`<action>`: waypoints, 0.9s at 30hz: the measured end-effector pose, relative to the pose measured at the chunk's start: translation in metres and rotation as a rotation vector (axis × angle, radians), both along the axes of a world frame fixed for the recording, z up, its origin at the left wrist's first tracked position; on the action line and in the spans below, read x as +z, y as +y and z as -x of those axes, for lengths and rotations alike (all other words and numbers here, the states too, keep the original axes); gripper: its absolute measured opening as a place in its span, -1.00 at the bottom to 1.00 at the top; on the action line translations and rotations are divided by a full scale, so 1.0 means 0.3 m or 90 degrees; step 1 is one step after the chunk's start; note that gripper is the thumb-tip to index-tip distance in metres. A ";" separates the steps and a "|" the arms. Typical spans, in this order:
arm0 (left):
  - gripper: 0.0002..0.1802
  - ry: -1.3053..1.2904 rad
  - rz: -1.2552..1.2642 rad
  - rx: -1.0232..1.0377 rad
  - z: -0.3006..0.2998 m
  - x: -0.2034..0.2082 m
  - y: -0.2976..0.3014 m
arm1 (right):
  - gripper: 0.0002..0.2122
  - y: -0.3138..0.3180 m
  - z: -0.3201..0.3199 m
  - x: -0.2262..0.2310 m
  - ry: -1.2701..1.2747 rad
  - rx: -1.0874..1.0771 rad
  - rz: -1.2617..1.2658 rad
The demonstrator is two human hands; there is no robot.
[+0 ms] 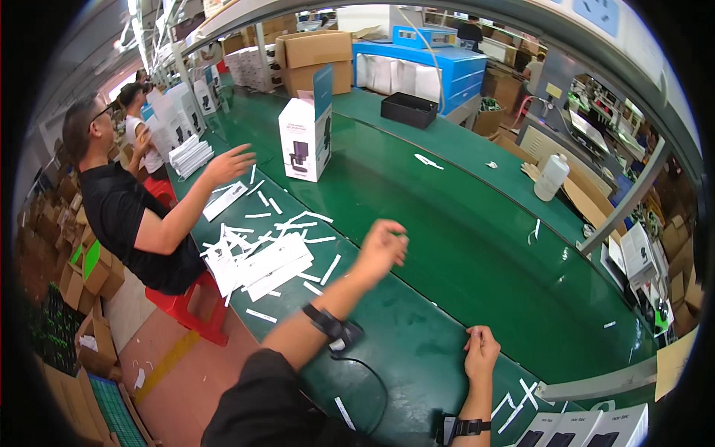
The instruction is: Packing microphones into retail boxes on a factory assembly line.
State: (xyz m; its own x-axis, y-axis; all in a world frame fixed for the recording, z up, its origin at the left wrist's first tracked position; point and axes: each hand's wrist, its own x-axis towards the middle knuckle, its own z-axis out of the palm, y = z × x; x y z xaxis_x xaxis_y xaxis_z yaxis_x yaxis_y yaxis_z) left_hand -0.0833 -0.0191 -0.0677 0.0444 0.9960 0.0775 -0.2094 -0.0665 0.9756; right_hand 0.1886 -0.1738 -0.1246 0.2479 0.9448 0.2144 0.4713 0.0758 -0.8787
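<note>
My left hand (383, 249) hovers over the green conveyor belt (447, 246), its fingers loosely bent and apart, with nothing held. My right hand (482, 352) is by the belt's near edge, fingers curled in, with nothing showing in them. A white printed carton (302, 141) with a raised blue flap stands upright on the belt, beyond my left hand. Nearest to that hand on the green table, flat white printed sheets (275, 264) lie among several scattered white paper strips (331, 270). Each of my wrists wears a black strap; a cable runs near the left one.
At left, a co-worker in black (119, 201) reaches over the table with one hand (227, 165). White boxes (588, 430) stand at the lower right below a metal frame (596, 386). Beyond the belt are a black tray (409, 111) and a white bottle (551, 179).
</note>
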 end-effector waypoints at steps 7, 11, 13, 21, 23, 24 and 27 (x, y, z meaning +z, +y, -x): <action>0.22 0.670 -0.178 0.587 0.526 0.165 0.404 | -0.79 0.011 0.008 0.012 -0.046 0.009 -0.007; 0.52 0.725 -0.064 0.696 0.730 0.243 0.558 | -0.80 0.009 0.002 0.024 -0.047 0.005 0.010; 0.58 0.690 -0.005 0.692 0.759 0.258 0.610 | -0.81 0.008 -0.004 0.028 -0.047 -0.005 0.027; 0.59 0.576 0.034 0.633 0.717 0.268 0.700 | -0.80 0.012 0.011 0.020 -0.007 -0.050 0.020; 0.49 0.552 0.079 0.708 0.671 0.269 0.700 | -0.79 0.007 0.005 0.005 0.003 -0.052 0.010; 0.49 0.543 0.081 0.706 0.636 0.266 0.697 | -0.79 0.007 0.001 0.003 -0.005 -0.054 0.007; 0.44 0.632 -0.005 0.697 0.537 0.279 0.643 | -0.80 0.017 0.012 0.005 -0.015 -0.046 0.014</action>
